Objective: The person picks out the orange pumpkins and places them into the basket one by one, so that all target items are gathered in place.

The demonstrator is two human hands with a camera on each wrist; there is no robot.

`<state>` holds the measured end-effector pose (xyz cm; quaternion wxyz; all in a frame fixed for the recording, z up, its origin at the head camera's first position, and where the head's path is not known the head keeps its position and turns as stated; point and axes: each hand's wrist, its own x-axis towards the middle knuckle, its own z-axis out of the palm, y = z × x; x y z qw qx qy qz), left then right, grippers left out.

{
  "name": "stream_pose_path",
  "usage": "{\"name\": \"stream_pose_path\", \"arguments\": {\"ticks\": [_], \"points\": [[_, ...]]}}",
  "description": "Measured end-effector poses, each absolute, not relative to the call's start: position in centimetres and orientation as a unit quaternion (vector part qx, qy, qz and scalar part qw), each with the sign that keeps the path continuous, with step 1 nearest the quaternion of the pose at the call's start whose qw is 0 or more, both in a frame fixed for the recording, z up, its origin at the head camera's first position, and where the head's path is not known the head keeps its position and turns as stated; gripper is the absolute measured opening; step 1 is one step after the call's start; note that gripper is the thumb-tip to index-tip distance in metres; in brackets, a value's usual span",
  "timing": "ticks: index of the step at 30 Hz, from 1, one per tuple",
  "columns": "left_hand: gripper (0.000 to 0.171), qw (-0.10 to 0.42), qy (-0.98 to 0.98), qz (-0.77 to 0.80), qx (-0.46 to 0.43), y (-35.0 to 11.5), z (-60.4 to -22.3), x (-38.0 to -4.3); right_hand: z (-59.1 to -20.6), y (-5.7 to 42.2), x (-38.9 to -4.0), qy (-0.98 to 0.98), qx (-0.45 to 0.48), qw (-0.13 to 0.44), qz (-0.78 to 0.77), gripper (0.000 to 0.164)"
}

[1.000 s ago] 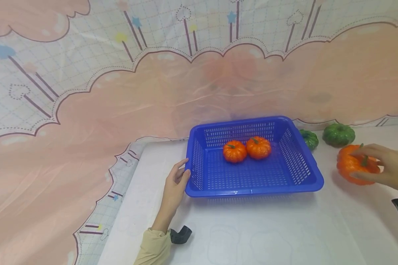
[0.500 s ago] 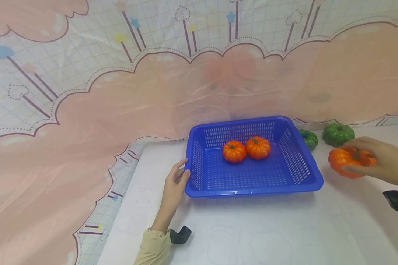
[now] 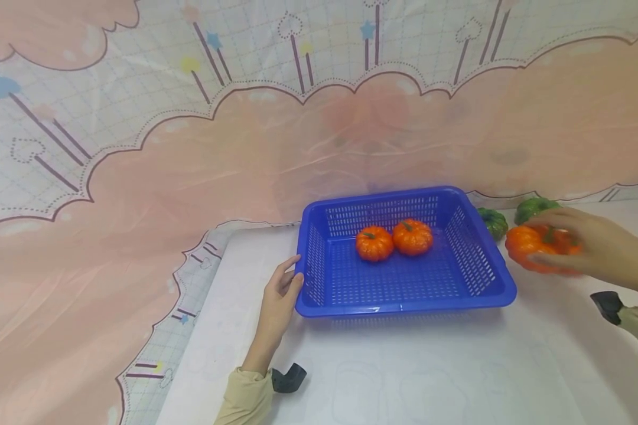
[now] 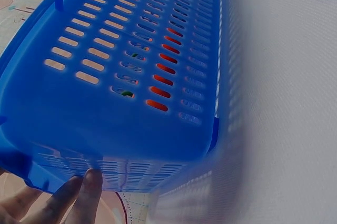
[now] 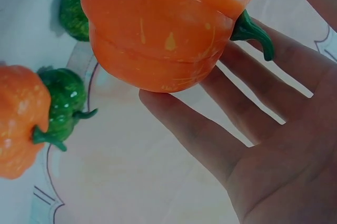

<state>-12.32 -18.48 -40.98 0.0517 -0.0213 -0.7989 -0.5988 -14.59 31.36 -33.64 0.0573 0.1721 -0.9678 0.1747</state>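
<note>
A blue plastic basket (image 3: 393, 289) with slotted walls stands on the white-covered table, with two small orange pumpkins (image 3: 374, 244) side by side inside. At its left rim my left hand (image 3: 277, 301) holds on, thumb at the top edge; in the left wrist view its fingertips (image 4: 92, 179) touch the outer wall. Just right of the basket, my right hand (image 3: 590, 242) grips a larger orange pumpkin (image 5: 163, 29) with a green stem, between thumb and spread fingers. The palm partly shows in the right wrist view.
Two green pumpkins (image 3: 492, 224) (image 3: 534, 209) sit at the back, right of the basket. The right wrist view shows another orange pumpkin (image 5: 21, 121) beside a green one. A patterned pink and white cloth (image 3: 234, 159) hangs behind the table.
My right hand has carried the larger orange pumpkin leftward and slightly back, closer to the basket's right side. My left hand and the basket have stayed in place.
</note>
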Motion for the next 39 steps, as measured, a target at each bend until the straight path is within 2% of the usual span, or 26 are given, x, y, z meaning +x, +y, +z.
{"name": "stream_pose_path", "arguments": {"ticks": [8,39], "points": [[0.044,0.053,-0.799,-0.599,-0.023,-18.5,-41.0,-12.3,-32.8,30.5,-14.9,-0.960,0.197,0.084,0.181,0.054],[0.044,0.053,-0.798,-0.600,-0.020,-18.3,-40.9,-12.2,-30.8,27.3,-15.5,-0.947,0.235,0.092,0.199,0.058]]}}
